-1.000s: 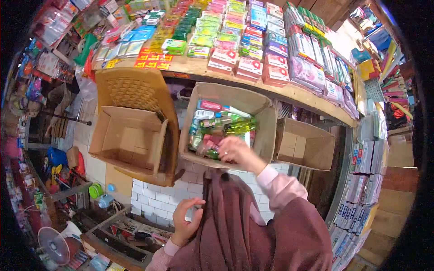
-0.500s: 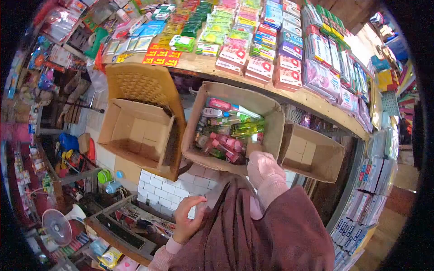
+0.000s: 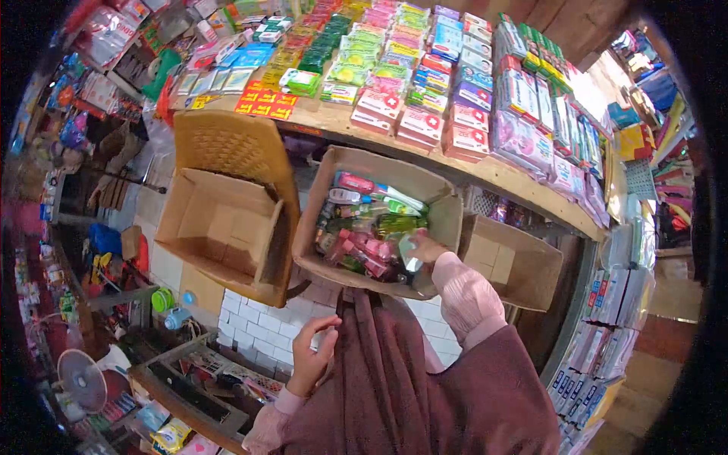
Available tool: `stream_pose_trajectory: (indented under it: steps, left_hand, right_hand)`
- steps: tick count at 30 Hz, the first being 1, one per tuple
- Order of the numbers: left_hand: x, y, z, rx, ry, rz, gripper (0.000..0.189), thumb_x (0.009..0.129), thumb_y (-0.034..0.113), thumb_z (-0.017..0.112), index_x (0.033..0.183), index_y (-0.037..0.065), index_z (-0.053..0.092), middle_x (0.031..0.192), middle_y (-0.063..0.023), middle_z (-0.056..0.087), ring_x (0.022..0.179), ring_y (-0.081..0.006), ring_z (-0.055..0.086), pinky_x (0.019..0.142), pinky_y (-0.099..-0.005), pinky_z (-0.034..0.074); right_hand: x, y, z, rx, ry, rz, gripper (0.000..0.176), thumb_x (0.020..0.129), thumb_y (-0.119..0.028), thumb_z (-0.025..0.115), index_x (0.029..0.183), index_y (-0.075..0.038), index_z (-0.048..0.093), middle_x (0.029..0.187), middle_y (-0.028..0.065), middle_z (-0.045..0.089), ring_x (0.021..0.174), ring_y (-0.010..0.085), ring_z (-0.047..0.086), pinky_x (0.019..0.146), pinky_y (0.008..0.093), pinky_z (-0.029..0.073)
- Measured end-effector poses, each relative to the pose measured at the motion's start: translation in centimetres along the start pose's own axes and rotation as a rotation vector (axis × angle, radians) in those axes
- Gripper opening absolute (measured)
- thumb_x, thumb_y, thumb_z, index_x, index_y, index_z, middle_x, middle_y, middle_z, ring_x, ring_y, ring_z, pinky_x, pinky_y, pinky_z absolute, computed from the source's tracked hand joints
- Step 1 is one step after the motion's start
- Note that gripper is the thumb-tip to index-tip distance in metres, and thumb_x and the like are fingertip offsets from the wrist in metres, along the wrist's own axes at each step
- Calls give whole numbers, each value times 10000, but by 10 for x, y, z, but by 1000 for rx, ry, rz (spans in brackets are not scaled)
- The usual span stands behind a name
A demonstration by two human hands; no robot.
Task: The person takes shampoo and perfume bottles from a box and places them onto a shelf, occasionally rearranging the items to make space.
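My right hand (image 3: pixel 429 249) reaches over the near right corner of the middle cardboard box (image 3: pixel 322 262), its fingers closed on a pale, clear bottle (image 3: pixel 410 256). Part of that bottle is hidden by the fingers. Inside the same box lie pink bottles (image 3: pixel 369 254), yellow-green bottles (image 3: pixel 394 225), a white-and-green tube (image 3: pixel 406 203) and a pink pack (image 3: pixel 354 183). Close to my body, beside the brown cloth of my garment, my left hand (image 3: pixel 312 355) is held in the air. Its fingers are loosely bent, thumb apart, and it holds nothing.
One cardboard box (image 3: pixel 216 216) rests on a wicker chair (image 3: pixel 235 152) at left; another box (image 3: pixel 504 262) stands at right. Behind them is a wooden counter (image 3: pixel 318 114) with rows of soaps and packets. A fan (image 3: pixel 82 381) is at lower left, shelves (image 3: pixel 595 364) at right.
My right hand has moved up and further into the middle box, and the pale bottle now shows in its fingers. My left hand stays near my body. The whole view has shifted slightly.
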State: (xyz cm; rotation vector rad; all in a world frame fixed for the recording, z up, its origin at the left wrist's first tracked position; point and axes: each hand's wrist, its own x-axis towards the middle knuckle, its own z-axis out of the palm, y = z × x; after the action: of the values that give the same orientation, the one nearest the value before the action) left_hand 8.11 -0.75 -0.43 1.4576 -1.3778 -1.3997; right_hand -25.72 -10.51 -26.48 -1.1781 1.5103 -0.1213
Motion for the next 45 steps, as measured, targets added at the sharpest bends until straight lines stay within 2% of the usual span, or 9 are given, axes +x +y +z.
stream_pose_trajectory:
  steps: [4, 10, 15, 20, 24, 30, 31, 38, 45]
  left_hand:
    - [13, -20, 11, -142, -118, -151, 278, 885, 106, 574, 1145, 7, 561, 1060, -81, 622, 997, -158, 581, 881, -287, 448]
    - [27, -31, 21, -414, -316, -429, 492, 920, 188, 534, 1359, 83, 338, 1268, -114, 486, 1058, -204, 554, 902, -330, 450]
    - [27, -23, 31, -720, -304, -544, 844, 905, 436, 517, 1447, 249, -102, 1381, -125, 347, 1132, -267, 505, 931, -415, 447]
    - [23, -52, 12, -736, 159, -589, 488, 933, 523, 373, 1271, 181, 455, 1094, -86, 593, 1018, -238, 577, 796, -371, 506]
    - [22, -40, -16, -1041, 188, -604, 240, 900, 293, 513, 1094, 153, 500, 918, -59, 575, 747, -170, 562, 651, -307, 485]
    - [-1, -41, -25, -1178, 210, -603, 269, 870, 328, 508, 1075, 155, 498, 863, -83, 520, 648, -176, 484, 585, -301, 422]
    - [-7, -47, -27, -1173, 205, -599, 316, 855, 353, 508, 1065, 118, 486, 868, -96, 527, 653, -183, 502, 584, -302, 430]
    - [-20, -51, -28, -1035, 247, -607, 360, 834, 333, 531, 1044, 55, 442, 878, -120, 526, 663, -197, 526, 588, -307, 438]
    - [-22, -58, -30, -975, 263, -698, 402, 814, 366, 563, 1043, 55, 452, 870, -101, 513, 678, -186, 516, 593, -288, 427]
  right_hand:
    - [-59, -51, -4, -413, 264, -226, 508, 739, -245, 640, 1210, -78, 547, 866, 148, 671, 588, 267, 649, 584, 366, 539]
    - [-168, -138, -48, 237, -68, -205, 480, 764, -253, 634, 1208, -89, 553, 797, 134, 652, 456, 176, 601, 488, 288, 509]
    - [-190, -180, -14, 215, 88, -812, 586, 736, -161, 647, 1286, -80, 461, 1094, 155, 591, 834, 243, 649, 665, 326, 534]
    - [-196, -211, 69, -123, -66, -802, 786, 745, -289, 681, 1392, -116, 269, 1076, 141, 495, 855, 347, 592, 771, 421, 498]
    - [-174, -207, 78, 43, -128, -1013, 597, 828, -372, 616, 1331, -129, 406, 1008, 137, 585, 822, 315, 602, 740, 407, 490]
    - [-54, -156, 21, 600, 82, -252, 223, 887, -163, 591, 1074, -48, 630, 964, 36, 657, 893, 128, 593, 751, 287, 493]
    - [-12, -127, 16, 700, 284, -428, 232, 881, -121, 568, 1098, -62, 624, 979, 69, 666, 840, 155, 613, 737, 301, 492]
    - [117, -54, -25, -517, 549, -61, 567, 812, -104, 529, 1339, -283, 422, 1185, 146, 576, 983, 401, 591, 876, 434, 472]
    - [159, -61, -38, -1015, 341, -165, 571, 914, -124, 379, 1410, -384, 264, 1035, 151, 623, 765, 300, 660, 675, 422, 532]
